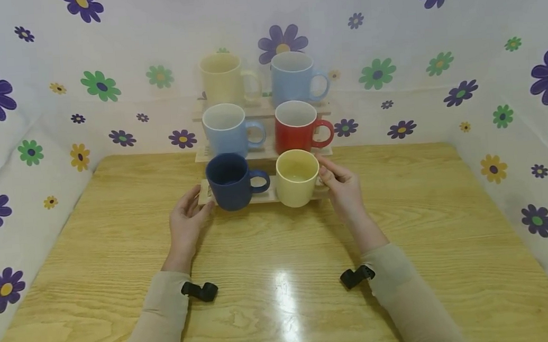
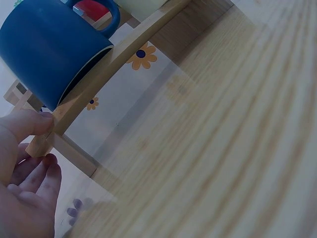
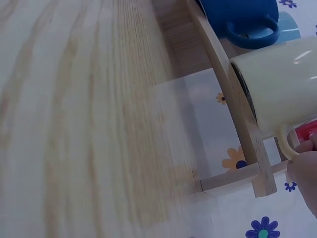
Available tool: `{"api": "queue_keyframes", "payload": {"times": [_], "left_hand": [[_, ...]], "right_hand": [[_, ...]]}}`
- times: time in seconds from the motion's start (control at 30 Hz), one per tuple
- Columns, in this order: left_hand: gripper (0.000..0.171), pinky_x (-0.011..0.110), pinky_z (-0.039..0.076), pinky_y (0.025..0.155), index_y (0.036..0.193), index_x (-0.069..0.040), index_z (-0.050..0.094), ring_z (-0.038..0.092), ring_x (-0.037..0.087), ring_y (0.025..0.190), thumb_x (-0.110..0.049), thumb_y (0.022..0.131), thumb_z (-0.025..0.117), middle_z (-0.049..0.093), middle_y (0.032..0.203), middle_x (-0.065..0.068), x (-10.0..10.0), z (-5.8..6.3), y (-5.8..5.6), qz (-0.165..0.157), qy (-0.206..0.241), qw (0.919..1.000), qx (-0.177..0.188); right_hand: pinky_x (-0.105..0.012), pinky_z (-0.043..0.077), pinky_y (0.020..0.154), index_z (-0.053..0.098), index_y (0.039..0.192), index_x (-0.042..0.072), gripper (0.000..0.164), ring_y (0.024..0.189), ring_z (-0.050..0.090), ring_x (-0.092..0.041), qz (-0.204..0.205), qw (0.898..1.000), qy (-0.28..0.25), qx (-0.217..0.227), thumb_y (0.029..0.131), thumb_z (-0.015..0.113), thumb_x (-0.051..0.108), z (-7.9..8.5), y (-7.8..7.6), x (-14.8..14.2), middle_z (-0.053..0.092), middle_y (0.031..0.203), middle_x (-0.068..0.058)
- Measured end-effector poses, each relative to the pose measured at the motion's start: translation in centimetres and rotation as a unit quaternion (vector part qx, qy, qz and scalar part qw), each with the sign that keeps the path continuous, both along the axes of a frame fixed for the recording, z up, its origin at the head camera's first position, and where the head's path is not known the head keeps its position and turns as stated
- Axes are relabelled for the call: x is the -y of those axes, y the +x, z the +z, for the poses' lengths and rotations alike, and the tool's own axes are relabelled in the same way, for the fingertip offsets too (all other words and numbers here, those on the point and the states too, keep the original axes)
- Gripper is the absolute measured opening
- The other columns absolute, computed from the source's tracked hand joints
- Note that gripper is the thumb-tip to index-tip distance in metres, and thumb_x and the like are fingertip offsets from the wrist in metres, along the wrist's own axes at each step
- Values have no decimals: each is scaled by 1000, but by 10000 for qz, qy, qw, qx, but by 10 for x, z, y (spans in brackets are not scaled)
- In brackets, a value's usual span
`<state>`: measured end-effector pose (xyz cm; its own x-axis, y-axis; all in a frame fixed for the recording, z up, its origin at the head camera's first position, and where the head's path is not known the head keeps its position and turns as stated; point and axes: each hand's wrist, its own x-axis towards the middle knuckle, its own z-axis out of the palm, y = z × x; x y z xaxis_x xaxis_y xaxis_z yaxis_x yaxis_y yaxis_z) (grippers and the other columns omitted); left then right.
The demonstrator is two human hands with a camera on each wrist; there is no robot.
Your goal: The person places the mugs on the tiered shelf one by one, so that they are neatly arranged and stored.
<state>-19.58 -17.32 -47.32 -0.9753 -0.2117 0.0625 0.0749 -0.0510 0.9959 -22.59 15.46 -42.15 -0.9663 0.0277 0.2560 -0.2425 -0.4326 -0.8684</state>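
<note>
A tiered wooden mug rack (image 1: pixel 269 195) stands at the back of the table with two mugs on each tier. My left hand (image 1: pixel 187 219) holds the left end of its lowest shelf, thumb on top and fingers below in the left wrist view (image 2: pixel 29 173). Just beside that hand sits a dark blue mug (image 1: pixel 229 187), handle to the right. On the same shelf, at the right, is a pale yellow mug (image 1: pixel 296 182). My right hand (image 1: pixel 344 187) pinches this mug's handle (image 3: pixel 285 144), and the mug's base is at the shelf in the right wrist view.
A light blue mug (image 1: pixel 226 134) and a red mug (image 1: pixel 295 132) stand on the middle tier. Above them are another pale yellow mug (image 1: pixel 222 82) and another light blue mug (image 1: pixel 293 79). Flower-patterned cloth (image 1: pixel 407 34) surrounds the wooden table (image 1: pixel 244 295) behind and at both sides.
</note>
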Motion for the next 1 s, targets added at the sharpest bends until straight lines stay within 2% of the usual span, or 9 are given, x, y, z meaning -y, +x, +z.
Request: {"api": "queue_keyframes", "payload": {"times": [0.13, 0.37, 0.6, 0.77, 0.87, 1.0], "left_hand": [[55, 17, 47, 92, 139, -2, 47, 48, 26, 125, -4, 88, 68, 48, 138, 17, 1, 0, 2, -8, 62, 10000, 10], [56, 17, 47, 92, 140, -2, 46, 47, 29, 126, -4, 88, 69, 47, 139, 18, 0, 0, 4, -36, 58, 10000, -12], [56, 16, 47, 92, 140, -3, 46, 47, 29, 127, -4, 88, 69, 47, 140, 18, -1, -1, 1, -44, 30, 10000, -14], [49, 16, 46, 93, 138, -4, 49, 46, 24, 127, -8, 92, 65, 48, 140, 13, 0, -2, -1, 74, -97, 9999, -2], [43, 15, 44, 95, 137, -5, 51, 47, 19, 126, -14, 96, 60, 49, 140, 8, 2, -3, -1, 195, -275, 9994, -7], [41, 16, 43, 96, 136, -5, 52, 48, 17, 124, -21, 99, 56, 52, 138, 9, 10, -1, 0, 216, -654, 9976, -31]], "right_hand": [[-20, 48, 88, 76, 102, 25, 19, 107, 55, -14, -21, 9998, 195, 71, 89, 67, 15, -1, -1, 1, 68, 111, 4], [-21, 47, 91, 75, 105, 25, 23, 113, 51, -16, 123, 9993, 329, 143, 93, 61, 11, -3, -1, -2, 66, 114, 4], [-21, 51, 81, 73, 111, 21, 21, 97, 54, -13, 191, 9972, 647, 337, 94, 61, 14, -5, -2, -7, 65, 112, 3], [-20, 49, 75, 71, 111, 19, 19, 88, 52, -14, 320, 9933, 1062, 337, 94, 61, 20, -2, 0, -14, 64, 98, 4], [-25, 48, 86, 66, 120, 10, 28, 95, 54, -15, 461, 9875, 1488, 218, 96, 58, 22, 1, 0, -20, 63, 106, 3], [-35, 39, 104, 54, 133, 0, 42, 112, 53, -19, 284, 9691, 2447, 101, 101, 50, 27, 6, -2, -34, 60, 123, -8]]}}
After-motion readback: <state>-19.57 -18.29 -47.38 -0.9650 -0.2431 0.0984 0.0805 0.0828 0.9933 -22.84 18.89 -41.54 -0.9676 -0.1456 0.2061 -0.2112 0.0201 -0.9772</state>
